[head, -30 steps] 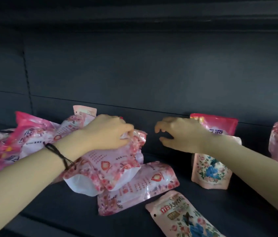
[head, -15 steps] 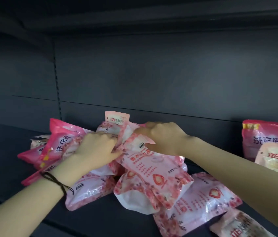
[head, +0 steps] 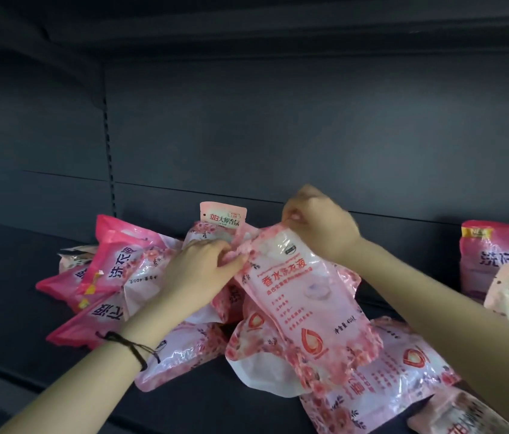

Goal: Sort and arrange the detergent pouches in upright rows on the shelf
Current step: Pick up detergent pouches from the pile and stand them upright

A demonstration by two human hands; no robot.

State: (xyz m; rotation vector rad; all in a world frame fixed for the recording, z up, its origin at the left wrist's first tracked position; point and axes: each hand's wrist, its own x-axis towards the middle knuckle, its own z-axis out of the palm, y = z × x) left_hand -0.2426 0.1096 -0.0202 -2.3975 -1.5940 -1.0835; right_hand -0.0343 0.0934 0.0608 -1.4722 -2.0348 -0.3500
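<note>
Along the lower right of the frame, pale pink flowered plastic pouches are lying flat close to the front lip of the dark metal shelf. By my judgement, a tug on the heap above could be sending one of them sliding off that edge.

Just above them, at the centre, a glossy pale pink pouch with red lettering is hanging tilted, its bottom resting on the pile. Being slick and probably heavy with liquid, it may be slipping out of a pinch at its top seam, or dragging its neighbours along.

The left hand, with a black cord around its wrist, is curling its fingers onto that pouch's upper left corner. The right hand, higher and further back, is pinching the top edge, its fingers closed tightly on it.

At centre-left, deep pink plastic pouches are sprawling on their sides. Behind the hands, a pale pouch with a hang-hole header is standing against the back panel. At the right edge, a deep pink upright pouch is standing in place.
</note>
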